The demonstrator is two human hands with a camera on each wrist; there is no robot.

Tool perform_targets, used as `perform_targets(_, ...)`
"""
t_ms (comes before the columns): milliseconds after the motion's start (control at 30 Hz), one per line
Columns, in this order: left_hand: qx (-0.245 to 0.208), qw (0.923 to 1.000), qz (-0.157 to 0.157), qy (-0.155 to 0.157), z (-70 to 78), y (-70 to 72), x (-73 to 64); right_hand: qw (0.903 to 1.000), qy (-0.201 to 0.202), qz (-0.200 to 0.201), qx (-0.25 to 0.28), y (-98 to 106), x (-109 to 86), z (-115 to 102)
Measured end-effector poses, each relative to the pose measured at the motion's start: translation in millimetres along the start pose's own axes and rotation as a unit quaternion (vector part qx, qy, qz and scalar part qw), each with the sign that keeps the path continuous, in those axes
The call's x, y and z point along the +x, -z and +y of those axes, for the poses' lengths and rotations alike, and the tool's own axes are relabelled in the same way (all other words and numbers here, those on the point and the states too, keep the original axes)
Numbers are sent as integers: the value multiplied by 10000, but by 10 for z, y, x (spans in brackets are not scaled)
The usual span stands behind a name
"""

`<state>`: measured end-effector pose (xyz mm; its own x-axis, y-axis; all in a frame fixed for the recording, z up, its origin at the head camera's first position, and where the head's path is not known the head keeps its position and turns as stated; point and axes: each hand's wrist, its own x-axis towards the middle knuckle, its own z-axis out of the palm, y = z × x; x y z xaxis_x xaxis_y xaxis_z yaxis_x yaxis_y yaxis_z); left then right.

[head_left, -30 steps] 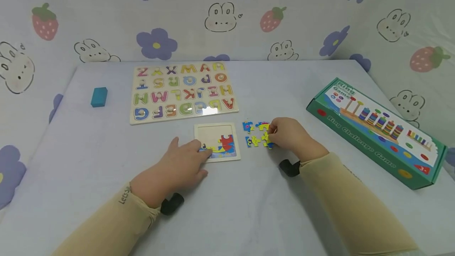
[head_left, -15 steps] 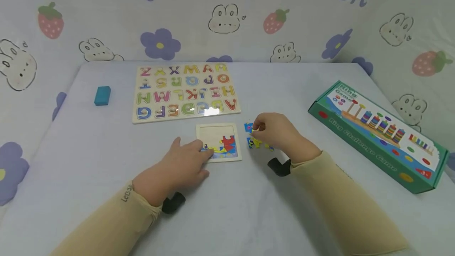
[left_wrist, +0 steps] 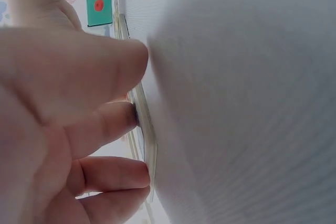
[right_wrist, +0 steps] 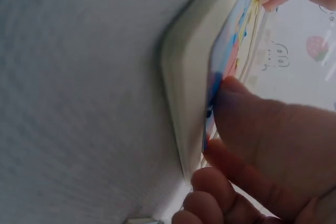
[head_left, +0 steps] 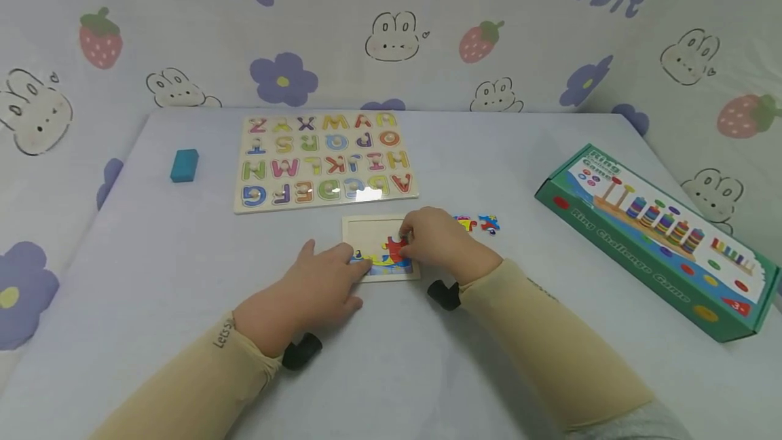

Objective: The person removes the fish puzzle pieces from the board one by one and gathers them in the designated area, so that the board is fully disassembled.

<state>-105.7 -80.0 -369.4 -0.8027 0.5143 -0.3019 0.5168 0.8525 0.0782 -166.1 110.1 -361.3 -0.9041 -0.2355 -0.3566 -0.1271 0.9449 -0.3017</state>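
Note:
A small wooden jigsaw tray [head_left: 366, 228] lies on the table, with red, yellow and blue pieces [head_left: 394, 250] fitted along its lower part. My left hand [head_left: 314, 284] rests on the tray's left side, its fingers extended onto the frame and pieces. My right hand [head_left: 442, 243] is over the tray's right edge. In the right wrist view, its thumb and index finger pinch a jigsaw piece [right_wrist: 210, 109] at the tray's border; most of that piece is covered by the fingers. Beyond the right hand lie loose jigsaw pieces [head_left: 489, 224]; the hand hides others.
A wooden alphabet peg board [head_left: 326, 161] lies behind the tray. A teal block [head_left: 184, 166] sits at the far left. A green Ring Challenge Game box [head_left: 654, 243] lies angled on the right side of the white-covered table.
My right hand has moved left from the loose pieces to the tray, carrying a jigsaw piece. The left hand stays on the tray. The head view has shifted slightly.

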Motion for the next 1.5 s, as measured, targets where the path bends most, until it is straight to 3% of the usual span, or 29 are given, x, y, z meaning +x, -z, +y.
perform_targets(200,79,10000,25,-2,8,15,-7,9999,2,79,154,8,4,-22)
perform_targets(467,38,10000,42,-30,10,22,-13,9935,71,345,1087,48,-28,69)
perform_targets(600,3,10000,59,-34,8,17,-21,9802,-121,358,1943,178,-74,283)
perform_targets(733,20,9999,109,-48,3,9,-29,9688,-588,297,2390,307,-151,659)
perform_targets(867,39,9999,114,-45,-4,11,-33,9620,-999,121,2537,354,-246,1032)
perform_targets(1000,-21,10000,88,-28,-14,8,-35,9597,-1186,-4,2547,343,-290,1255)
perform_targets(1500,-18,9999,113,-52,0,-16,-26,9787,-1203,-75,1661,292,-283,1387)
